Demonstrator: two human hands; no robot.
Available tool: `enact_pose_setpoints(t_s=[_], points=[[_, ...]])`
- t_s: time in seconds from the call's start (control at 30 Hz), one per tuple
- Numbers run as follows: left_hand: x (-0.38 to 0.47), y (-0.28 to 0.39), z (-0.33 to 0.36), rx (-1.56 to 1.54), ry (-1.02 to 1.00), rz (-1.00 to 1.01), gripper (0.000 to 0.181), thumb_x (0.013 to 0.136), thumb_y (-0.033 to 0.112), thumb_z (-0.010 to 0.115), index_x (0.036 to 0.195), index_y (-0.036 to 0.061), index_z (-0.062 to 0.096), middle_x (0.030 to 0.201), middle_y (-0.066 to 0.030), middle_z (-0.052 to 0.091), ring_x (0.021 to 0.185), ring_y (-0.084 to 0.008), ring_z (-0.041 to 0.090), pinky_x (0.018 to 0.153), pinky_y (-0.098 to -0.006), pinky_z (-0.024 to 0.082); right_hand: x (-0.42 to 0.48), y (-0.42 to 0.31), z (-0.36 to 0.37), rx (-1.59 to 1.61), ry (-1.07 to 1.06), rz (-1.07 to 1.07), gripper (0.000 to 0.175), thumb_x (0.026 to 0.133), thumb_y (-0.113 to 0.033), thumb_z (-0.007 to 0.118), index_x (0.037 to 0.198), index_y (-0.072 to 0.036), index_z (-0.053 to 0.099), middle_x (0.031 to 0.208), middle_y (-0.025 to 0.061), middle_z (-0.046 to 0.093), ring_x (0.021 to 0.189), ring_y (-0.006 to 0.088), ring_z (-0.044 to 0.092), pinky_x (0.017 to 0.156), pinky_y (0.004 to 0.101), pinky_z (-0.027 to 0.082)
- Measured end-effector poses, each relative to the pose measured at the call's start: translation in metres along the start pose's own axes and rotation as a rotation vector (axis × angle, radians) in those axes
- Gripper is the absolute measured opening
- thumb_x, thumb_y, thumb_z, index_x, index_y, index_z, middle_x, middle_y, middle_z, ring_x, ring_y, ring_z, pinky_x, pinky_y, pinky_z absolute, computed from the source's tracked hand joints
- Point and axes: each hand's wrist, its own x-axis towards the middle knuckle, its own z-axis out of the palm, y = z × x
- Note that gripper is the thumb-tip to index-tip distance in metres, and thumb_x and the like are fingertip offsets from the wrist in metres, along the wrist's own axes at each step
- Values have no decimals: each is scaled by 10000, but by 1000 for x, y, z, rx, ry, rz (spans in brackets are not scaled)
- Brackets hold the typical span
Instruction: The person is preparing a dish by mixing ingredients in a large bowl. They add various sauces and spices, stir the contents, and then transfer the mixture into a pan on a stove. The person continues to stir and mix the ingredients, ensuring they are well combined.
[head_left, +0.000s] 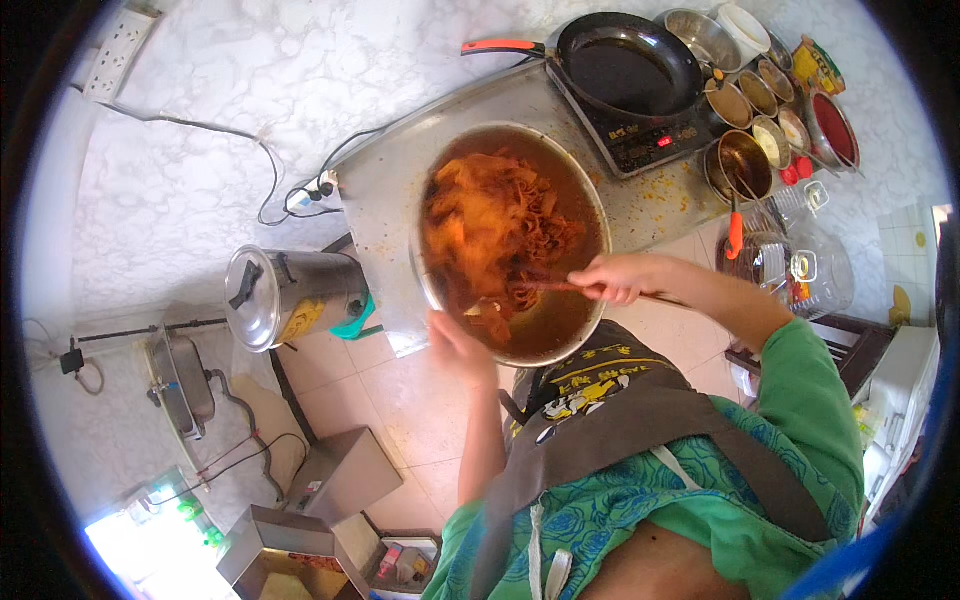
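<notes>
A large round metal basin (606, 247) stands at the near edge of the steel worktop. Reddish-brown liquid and a heap of orange-red food (487, 217), blurred in part, fill it; what food it is I cannot tell. My right hand (619, 279) is closed around a thin reddish-brown stick or sticks (551, 286), whose far end dips into the food. My left hand (459, 346), blurred, is at the basin's lower left rim; its fingertips are partly hidden, and whether it grips the rim is unclear.
A black frying pan (630, 67) sits on an induction cooker (660, 150) at the back right. Bowls of seasonings (729, 103), a small pot (739, 166) and plastic jugs (825, 262) stand right of it. A lidded steel drum (300, 296) is at the left, near a power strip (311, 192).
</notes>
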Motion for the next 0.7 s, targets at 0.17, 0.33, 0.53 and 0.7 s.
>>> enact_pose_setpoints(t_s=[0.17, 0.33, 0.53, 0.7], points=[[36, -82, -31, -118, -62, -368, 421, 964, 317, 374, 962, -43, 593, 869, -65, 610, 785, -140, 536, 702, -271, 450, -27, -31, -42, -1127, 682, 50, 361, 947, -298, 414, 822, -38, 631, 533, 45, 519, 520, 178, 565, 463, 320, 466], [13, -118, -32, -166, 76, -449, 407, 954, 315, 389, 935, -27, 609, 858, -68, 624, 777, -145, 549, 705, -291, 456, -63, -83, -31, -1480, 968, 17, 207, 778, -129, 529, 833, 25, 655, 770, 180, 634, 715, 276, 647, 606, 401, 523], [22, -107, -20, -252, 109, -424, 424, 953, 320, 392, 902, -35, 618, 839, -70, 630, 736, -150, 546, 685, -290, 452, 74, -42, -22, -1044, 742, -91, 277, 850, -155, 469, 787, 59, 633, 672, 176, 602, 627, 286, 612, 592, 411, 511], [55, -91, -21, -241, 58, -366, 419, 957, 307, 393, 882, -41, 614, 810, -58, 621, 706, -129, 523, 657, -282, 443, 31, -25, 18, -1033, 488, -131, 387, 926, -253, 424, 840, 68, 623, 681, 208, 603, 665, 301, 612, 600, 414, 484]])
